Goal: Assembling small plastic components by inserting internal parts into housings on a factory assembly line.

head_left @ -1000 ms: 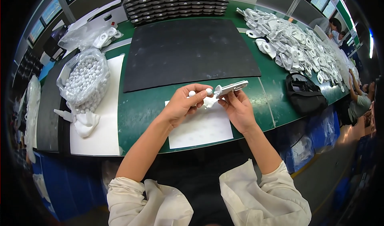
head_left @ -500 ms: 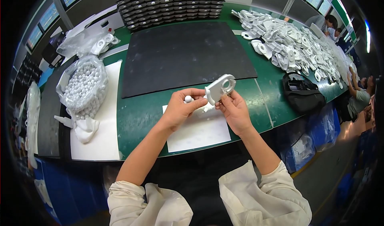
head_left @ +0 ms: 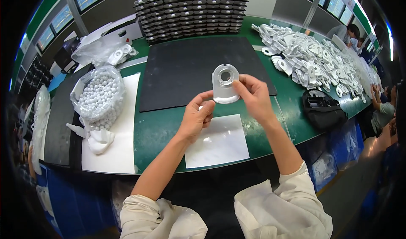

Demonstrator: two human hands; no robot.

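Hands at chest height above a green desk point(head_left: 165, 131): from my remote seat I see the right hand point(head_left: 253, 98) pinching a flat white plastic plate with a round hole near its upper end point(head_left: 225, 84). Thumb and forefinger close on the plate's right edge, so this grip is shut on it. The plate stands nearly upright, its long axis running up and down, its broad face turned to the camera. The left hand point(head_left: 198, 116) sits just below and left of it, fingers curled; something small and white shows between them, though I cannot tell what it is or how firmly it is held. The plate lies up and to the right of that hand, and the right hand is plainly the nearer.

Beneath both hands lies a white rectangular sheet point(head_left: 218, 141), with a black rectangular mat point(head_left: 186, 65) beyond. To the left, a clear plastic bag of small white beads point(head_left: 98, 97) rests on a white sheet. A heap of loose white plates point(head_left: 313, 61) spreads at right, near a black pouch point(head_left: 323, 110). Stacked dark trays point(head_left: 192, 8) line the far edge.
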